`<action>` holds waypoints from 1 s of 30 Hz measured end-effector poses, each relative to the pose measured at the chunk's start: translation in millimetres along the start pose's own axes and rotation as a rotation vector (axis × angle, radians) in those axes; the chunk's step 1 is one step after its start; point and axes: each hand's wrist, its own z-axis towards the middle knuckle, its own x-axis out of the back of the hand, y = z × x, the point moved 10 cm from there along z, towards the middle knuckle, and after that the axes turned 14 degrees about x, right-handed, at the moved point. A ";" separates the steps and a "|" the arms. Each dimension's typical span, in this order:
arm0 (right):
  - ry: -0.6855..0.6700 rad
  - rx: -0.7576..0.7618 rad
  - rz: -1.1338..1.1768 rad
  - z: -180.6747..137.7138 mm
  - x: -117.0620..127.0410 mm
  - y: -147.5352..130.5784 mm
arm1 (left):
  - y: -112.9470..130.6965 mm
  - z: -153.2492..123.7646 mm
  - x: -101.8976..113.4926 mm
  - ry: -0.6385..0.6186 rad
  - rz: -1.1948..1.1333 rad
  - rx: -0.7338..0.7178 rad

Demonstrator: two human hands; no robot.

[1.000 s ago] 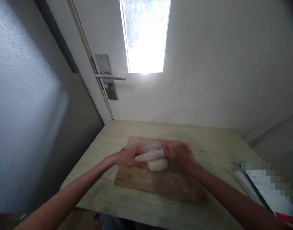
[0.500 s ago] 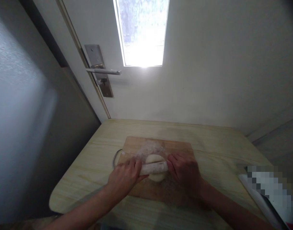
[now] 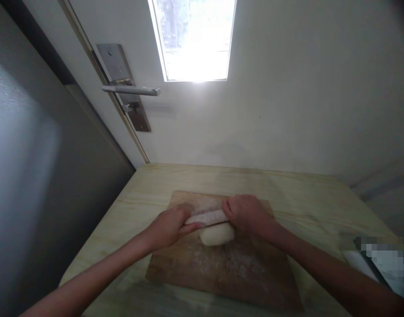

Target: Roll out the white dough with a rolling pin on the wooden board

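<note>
A short, flour-dusted rolling pin (image 3: 207,218) lies across the far part of a pale piece of dough (image 3: 217,234). My left hand (image 3: 173,222) is wrapped round the pin's left end, its thumb stretched along the near side. Round the right end, my right hand (image 3: 248,213) is closed with the fingers curled over. The dough looks flattened and rounded, its near half bulging out below the pin. Beneath it is a wooden cutting board (image 3: 202,268) with white flour scattered on it. The pin's two ends are hidden inside my hands.
The board rests on a light wood-patterned table (image 3: 122,237). Behind the table stands a white door with a metal handle (image 3: 131,90) and a bright window (image 3: 198,39). At the right edge lies a blurred-out flat object (image 3: 387,264).
Both hands have pushed the rolling pin away from me, from the dough's middle to its far side. More of the near dough and board shows. The camera view has shifted slightly.
</note>
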 end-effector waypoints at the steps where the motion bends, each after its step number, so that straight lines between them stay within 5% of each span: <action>1: -0.011 0.020 0.003 3.2 -0.9 0.3 | -1.8 4.0 0.8 -0.009 -0.020 -0.004; 7: -0.007 0.002 0.003 13.4 2.0 5.4 | -3.8 21.5 3.3 -0.051 -0.051 -0.063; 12: 0.043 -0.087 -0.027 6.4 7.0 6.1 | -3.0 18.6 9.1 0.057 0.015 -0.056; 18: 0.121 -0.149 -0.038 -9.3 9.5 -3.4 | -6.8 3.7 6.6 0.194 0.205 0.048; 23: 0.233 -0.231 -0.027 -28.3 14.1 -8.7 | -0.4 -13.4 3.9 0.277 0.282 0.039; 30: 0.404 -0.157 -0.017 -56.7 26.8 -33.3 | 10.8 -40.9 -6.9 0.404 0.377 -0.039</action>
